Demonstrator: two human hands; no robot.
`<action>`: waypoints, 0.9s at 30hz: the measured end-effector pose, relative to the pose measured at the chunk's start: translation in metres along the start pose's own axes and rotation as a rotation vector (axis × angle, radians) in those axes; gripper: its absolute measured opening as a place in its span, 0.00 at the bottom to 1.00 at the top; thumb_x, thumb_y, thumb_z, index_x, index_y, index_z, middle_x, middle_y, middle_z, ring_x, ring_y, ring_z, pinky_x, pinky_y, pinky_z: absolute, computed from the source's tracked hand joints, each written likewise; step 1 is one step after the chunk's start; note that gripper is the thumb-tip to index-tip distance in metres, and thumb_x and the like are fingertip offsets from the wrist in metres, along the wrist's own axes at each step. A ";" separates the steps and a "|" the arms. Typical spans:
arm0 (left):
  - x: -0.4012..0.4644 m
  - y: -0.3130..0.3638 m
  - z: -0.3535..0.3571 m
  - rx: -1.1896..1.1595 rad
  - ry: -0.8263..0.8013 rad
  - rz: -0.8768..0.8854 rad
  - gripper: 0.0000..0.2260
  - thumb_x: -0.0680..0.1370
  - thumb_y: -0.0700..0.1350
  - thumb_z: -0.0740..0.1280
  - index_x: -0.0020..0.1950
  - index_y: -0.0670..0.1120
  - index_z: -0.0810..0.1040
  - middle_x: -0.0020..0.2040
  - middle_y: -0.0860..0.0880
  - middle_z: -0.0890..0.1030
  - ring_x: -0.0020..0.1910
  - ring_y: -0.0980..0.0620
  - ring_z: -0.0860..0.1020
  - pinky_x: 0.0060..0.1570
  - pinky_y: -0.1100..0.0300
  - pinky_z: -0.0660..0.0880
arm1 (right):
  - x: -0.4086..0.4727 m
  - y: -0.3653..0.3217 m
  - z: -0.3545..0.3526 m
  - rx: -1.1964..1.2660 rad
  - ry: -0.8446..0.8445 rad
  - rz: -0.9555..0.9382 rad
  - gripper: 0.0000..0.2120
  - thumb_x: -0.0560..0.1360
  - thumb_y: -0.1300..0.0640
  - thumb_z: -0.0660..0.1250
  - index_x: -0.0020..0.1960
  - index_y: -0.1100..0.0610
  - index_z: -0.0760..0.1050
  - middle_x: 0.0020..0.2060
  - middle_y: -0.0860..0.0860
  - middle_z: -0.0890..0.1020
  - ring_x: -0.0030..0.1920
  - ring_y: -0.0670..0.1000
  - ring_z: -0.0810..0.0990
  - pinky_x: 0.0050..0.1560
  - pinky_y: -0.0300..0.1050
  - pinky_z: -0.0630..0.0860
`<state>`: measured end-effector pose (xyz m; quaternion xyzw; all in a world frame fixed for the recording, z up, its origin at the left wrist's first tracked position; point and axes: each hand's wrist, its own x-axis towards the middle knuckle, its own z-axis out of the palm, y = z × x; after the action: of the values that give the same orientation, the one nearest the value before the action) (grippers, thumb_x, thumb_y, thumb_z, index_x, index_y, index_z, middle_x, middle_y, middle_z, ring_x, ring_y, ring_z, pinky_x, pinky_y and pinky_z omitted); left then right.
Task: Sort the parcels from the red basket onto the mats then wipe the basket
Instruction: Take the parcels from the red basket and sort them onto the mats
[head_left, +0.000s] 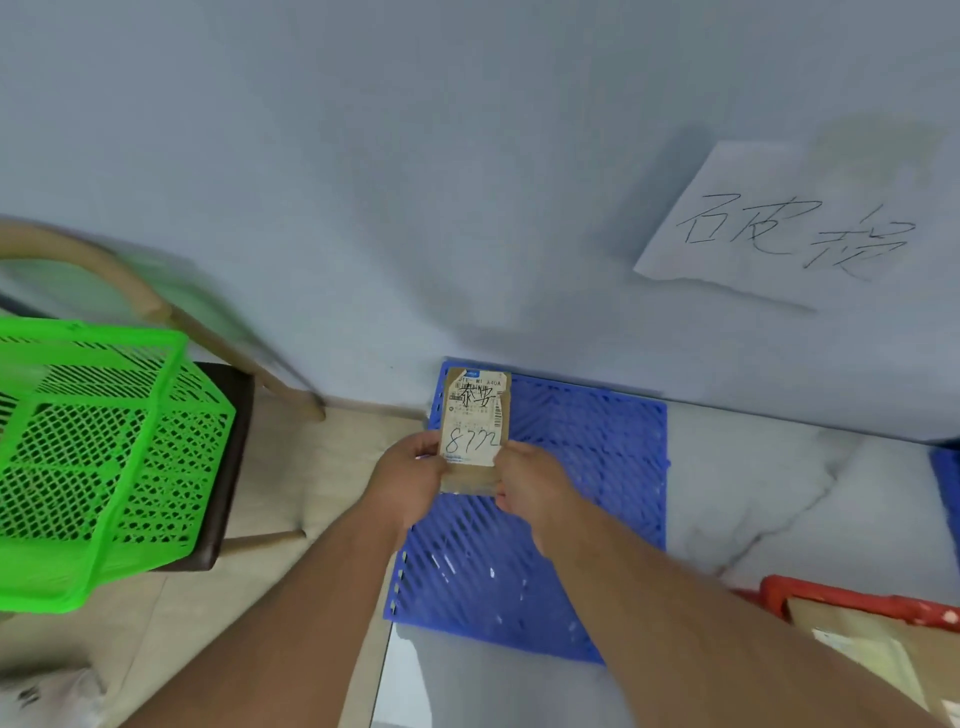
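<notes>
A small brown cardboard parcel (474, 415) with a white label, handwritten with characters and "8772", is held upright over the far left part of a blue grid mat (582, 467) on the floor. My left hand (410, 480) grips its lower left edge and my right hand (535, 486) grips its lower right edge. The red basket (852, 603) shows at the lower right edge, with brown parcels (872, 649) inside it.
A green mesh basket (98, 452) sits on a dark-seated wooden chair (228, 447) at the left. A paper sign (795, 228) with handwriting is stuck on the grey wall. A second blue mat (948, 488) peeks in at the right edge. A white wrapped item (47, 691) lies bottom left.
</notes>
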<state>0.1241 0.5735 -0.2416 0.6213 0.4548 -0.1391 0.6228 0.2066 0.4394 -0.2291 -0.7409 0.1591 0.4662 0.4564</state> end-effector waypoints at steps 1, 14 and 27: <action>0.013 -0.001 -0.001 0.003 0.013 0.000 0.20 0.74 0.36 0.64 0.59 0.54 0.86 0.54 0.54 0.89 0.55 0.50 0.87 0.63 0.45 0.81 | 0.014 -0.002 0.007 -0.019 0.000 -0.006 0.17 0.83 0.61 0.57 0.60 0.52 0.83 0.53 0.51 0.85 0.46 0.51 0.82 0.54 0.51 0.81; 0.085 0.002 -0.013 0.118 0.017 0.040 0.21 0.79 0.35 0.61 0.63 0.55 0.83 0.55 0.56 0.87 0.57 0.53 0.84 0.44 0.66 0.75 | 0.079 -0.008 0.039 0.064 -0.045 0.057 0.17 0.84 0.53 0.61 0.69 0.52 0.80 0.57 0.56 0.86 0.50 0.50 0.82 0.57 0.49 0.81; -0.090 -0.022 0.055 -0.081 0.007 -0.126 0.07 0.83 0.40 0.66 0.58 0.49 0.81 0.57 0.51 0.85 0.52 0.52 0.82 0.55 0.57 0.76 | -0.108 0.039 -0.081 0.190 0.002 0.114 0.16 0.85 0.58 0.61 0.68 0.64 0.77 0.73 0.69 0.74 0.50 0.54 0.75 0.51 0.53 0.80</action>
<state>0.0803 0.4849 -0.1990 0.5662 0.5005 -0.1574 0.6357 0.1694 0.3316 -0.1472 -0.6846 0.2450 0.4734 0.4971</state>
